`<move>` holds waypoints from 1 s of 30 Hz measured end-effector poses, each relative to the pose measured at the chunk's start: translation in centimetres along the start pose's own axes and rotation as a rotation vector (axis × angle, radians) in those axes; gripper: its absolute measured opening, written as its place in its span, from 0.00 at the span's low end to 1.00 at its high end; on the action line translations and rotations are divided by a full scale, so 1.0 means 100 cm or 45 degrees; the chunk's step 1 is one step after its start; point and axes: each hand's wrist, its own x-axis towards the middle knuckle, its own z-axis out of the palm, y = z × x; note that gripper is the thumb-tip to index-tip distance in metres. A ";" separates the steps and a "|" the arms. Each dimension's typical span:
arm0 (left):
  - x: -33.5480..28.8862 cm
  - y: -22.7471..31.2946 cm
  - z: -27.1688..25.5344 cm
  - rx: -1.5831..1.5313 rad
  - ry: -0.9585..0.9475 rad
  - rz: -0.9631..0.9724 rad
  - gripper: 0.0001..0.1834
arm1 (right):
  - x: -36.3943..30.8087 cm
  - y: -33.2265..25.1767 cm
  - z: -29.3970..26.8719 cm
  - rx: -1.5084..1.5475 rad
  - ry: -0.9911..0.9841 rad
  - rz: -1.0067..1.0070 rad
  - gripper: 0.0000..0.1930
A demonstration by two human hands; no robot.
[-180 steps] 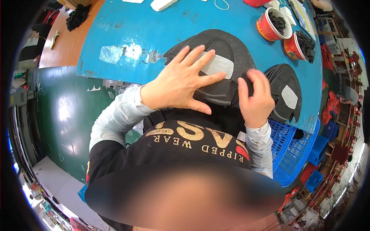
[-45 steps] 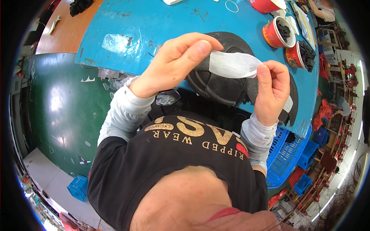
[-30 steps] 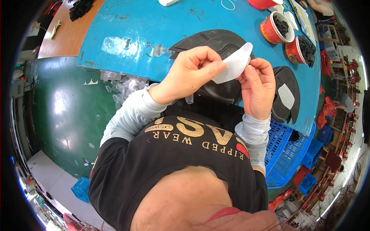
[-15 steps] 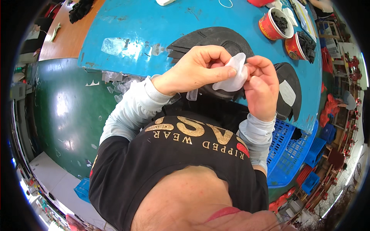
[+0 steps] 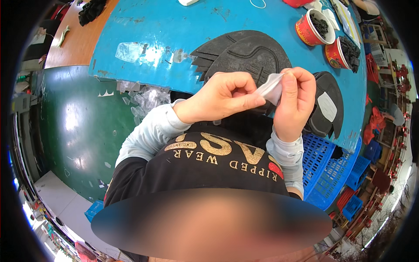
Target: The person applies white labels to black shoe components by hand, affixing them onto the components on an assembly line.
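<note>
Between my hands is a thin, whitish, translucent oval piece of film (image 5: 271,88), now folded and drawn narrow. My left hand (image 5: 224,97) pinches its left end between thumb and fingers. At the upper right end, the thumb and fingers of my right hand (image 5: 295,101) are closed on it. Just beyond my hands lies a fanned stack of black shoe soles (image 5: 248,52), partly covered by them. More black soles (image 5: 324,87) rest to the right, the top one bearing a white oval patch (image 5: 327,108).
Two red paper tubs (image 5: 307,34) (image 5: 337,56) with black scraps stand at the back right of the blue table (image 5: 144,26). Clear plastic pieces (image 5: 127,51) lie at its left. Blue plastic baskets (image 5: 321,168) sit below the right edge.
Both hands have come lower and nearer to me. The film has gone from spread out to folded, and my right fingers have closed onto its end. More of the sole stack shows.
</note>
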 end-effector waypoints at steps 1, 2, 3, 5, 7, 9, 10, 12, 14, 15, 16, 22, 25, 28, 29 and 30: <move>-0.001 0.000 -0.005 0.177 -0.074 0.033 0.09 | 0.000 0.000 0.000 -0.181 -0.001 -0.152 0.06; -0.002 -0.004 -0.008 0.202 -0.108 0.084 0.11 | 0.002 -0.001 -0.002 -0.214 -0.004 -0.204 0.06; -0.003 -0.001 -0.012 0.130 -0.030 0.063 0.11 | 0.004 -0.003 -0.004 -0.211 -0.013 -0.204 0.06; 0.005 0.025 -0.030 0.433 -0.079 0.053 0.11 | 0.009 -0.010 -0.009 -0.211 -0.278 -0.078 0.05; 0.014 0.032 -0.024 0.516 -0.029 0.149 0.12 | 0.012 -0.013 -0.007 -0.201 -0.352 -0.068 0.05; 0.023 0.032 -0.020 0.474 -0.085 0.092 0.12 | 0.015 -0.013 -0.005 -0.367 -0.404 -0.155 0.05; 0.025 0.032 -0.020 0.306 -0.076 0.062 0.11 | 0.018 -0.011 -0.004 -0.242 -0.301 -0.066 0.07; 0.022 0.030 -0.017 0.299 0.039 0.150 0.10 | 0.021 -0.018 -0.015 0.177 -0.292 0.437 0.09; 0.017 0.025 -0.016 0.253 0.185 0.264 0.09 | 0.018 -0.014 -0.026 0.384 -0.356 0.658 0.10; 0.015 0.021 -0.012 0.254 0.178 0.263 0.09 | 0.012 -0.012 -0.027 0.516 -0.420 0.687 0.10; 0.015 0.016 -0.006 0.031 0.290 0.240 0.10 | 0.007 -0.009 -0.028 0.649 -0.484 0.715 0.10; 0.008 0.007 0.010 -0.304 0.378 0.118 0.12 | -0.008 -0.002 -0.008 0.599 -0.075 0.445 0.08; 0.001 0.010 0.006 -0.264 0.313 -0.059 0.12 | -0.008 0.001 -0.011 0.596 -0.006 0.340 0.06; -0.001 0.007 0.009 -0.277 0.278 -0.004 0.12 | -0.009 0.006 -0.013 0.728 -0.097 0.310 0.04; -0.001 0.008 0.010 -0.278 0.275 -0.005 0.12 | -0.009 0.006 -0.013 0.790 -0.141 0.310 0.04; -0.001 0.010 0.012 -0.299 0.266 -0.015 0.11 | -0.009 0.006 -0.012 0.790 -0.142 0.312 0.04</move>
